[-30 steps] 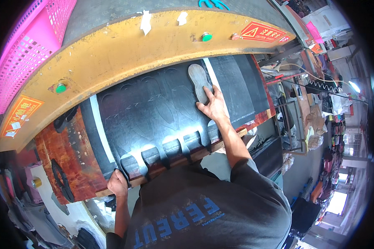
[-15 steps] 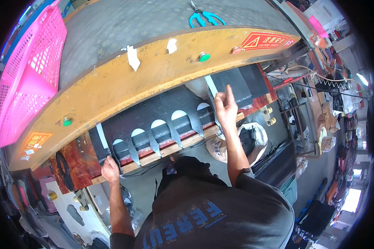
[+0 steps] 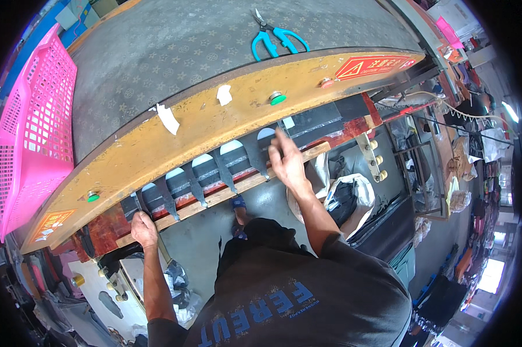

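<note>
A dark, flexible sheet (image 3: 201, 172) with tongue-like strips hanging over its near edge lies on a reddish-brown board (image 3: 114, 229), partly under the yellow machine beam (image 3: 214, 124). White rounded patches show between the strips. At the sheet's left end my left hand (image 3: 143, 229) is closed on its corner; the fingertips are partly hidden. My right hand (image 3: 287, 163) is at the sheet's right end, fingers stretched forward and apart, close to the edge of the sheet. Whether it touches the sheet I cannot tell. A wooden strip (image 3: 252, 183) runs along the board's front.
Blue-handled snips (image 3: 278, 42) lie on the patterned grey top (image 3: 174, 63) behind the beam. A pink basket (image 3: 35, 133) stands at the left. Green buttons (image 3: 277, 99) stick out of the beam. White sacks (image 3: 350, 199) stand on the floor at the right.
The sheet and board sit farther under the beam than before. Both hands have come forward with them, and my right hand has moved left, its fingers now lower over the sheet's end.
</note>
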`<action>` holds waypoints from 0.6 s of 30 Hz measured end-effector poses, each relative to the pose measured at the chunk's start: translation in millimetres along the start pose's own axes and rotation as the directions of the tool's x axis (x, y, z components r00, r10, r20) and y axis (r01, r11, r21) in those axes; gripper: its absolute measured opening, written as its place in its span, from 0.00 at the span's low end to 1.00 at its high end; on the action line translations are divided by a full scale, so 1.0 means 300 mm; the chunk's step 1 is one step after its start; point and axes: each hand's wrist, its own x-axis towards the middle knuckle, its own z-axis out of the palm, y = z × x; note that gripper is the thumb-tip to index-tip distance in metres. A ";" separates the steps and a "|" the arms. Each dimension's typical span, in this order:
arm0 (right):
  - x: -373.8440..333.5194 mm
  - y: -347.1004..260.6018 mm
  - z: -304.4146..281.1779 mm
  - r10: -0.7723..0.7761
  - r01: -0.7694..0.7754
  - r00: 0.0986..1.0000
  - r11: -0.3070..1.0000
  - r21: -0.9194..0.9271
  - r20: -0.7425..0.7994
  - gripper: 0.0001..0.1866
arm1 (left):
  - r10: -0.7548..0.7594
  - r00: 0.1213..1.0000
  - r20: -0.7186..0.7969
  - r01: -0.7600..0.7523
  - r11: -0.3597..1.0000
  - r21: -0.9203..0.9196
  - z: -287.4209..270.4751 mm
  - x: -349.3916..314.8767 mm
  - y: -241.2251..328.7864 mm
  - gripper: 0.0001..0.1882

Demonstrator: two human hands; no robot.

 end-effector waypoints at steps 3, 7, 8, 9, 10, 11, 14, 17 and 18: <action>-0.084 0.105 0.039 -0.184 0.222 0.967 0.946 -0.234 0.174 0.18 | 0.003 1.000 0.007 -0.003 1.000 0.031 -0.002 0.011 0.000 0.20; -0.113 0.139 0.067 -0.253 0.298 0.949 0.916 -0.270 0.188 0.14 | -0.009 1.000 0.027 0.008 0.998 0.055 0.002 0.032 0.000 0.21; -0.114 0.136 0.072 -0.238 0.274 0.957 0.927 -0.255 0.166 0.14 | -0.013 1.000 0.018 0.011 0.997 0.077 0.002 0.032 -0.001 0.21; -0.111 0.134 0.067 -0.243 0.280 0.955 0.928 -0.247 0.169 0.14 | -0.011 1.000 0.012 0.010 0.997 0.074 0.004 0.032 -0.002 0.21; -0.112 0.131 0.067 -0.232 0.272 0.957 0.927 -0.257 0.175 0.14 | -0.036 0.999 0.004 0.036 0.996 0.078 0.004 0.032 -0.004 0.21; -0.110 0.129 0.065 -0.227 0.266 0.959 0.930 -0.253 0.173 0.14 | -0.002 1.000 -0.013 0.003 1.000 0.030 0.003 0.029 -0.004 0.22; -0.110 0.122 0.069 -0.199 0.242 0.961 0.940 -0.239 0.190 0.14 | -0.013 1.000 0.009 0.013 0.999 0.030 -0.001 0.034 -0.010 0.22; -0.112 0.098 0.060 -0.162 0.201 0.967 0.959 -0.200 0.195 0.14 | -0.092 0.995 0.037 0.092 0.996 0.013 -0.019 0.040 -0.015 0.23; -0.106 0.084 0.050 -0.128 0.178 0.967 0.958 -0.227 0.220 0.14 | -0.052 0.998 0.023 0.052 0.999 0.001 -0.029 0.042 -0.013 0.23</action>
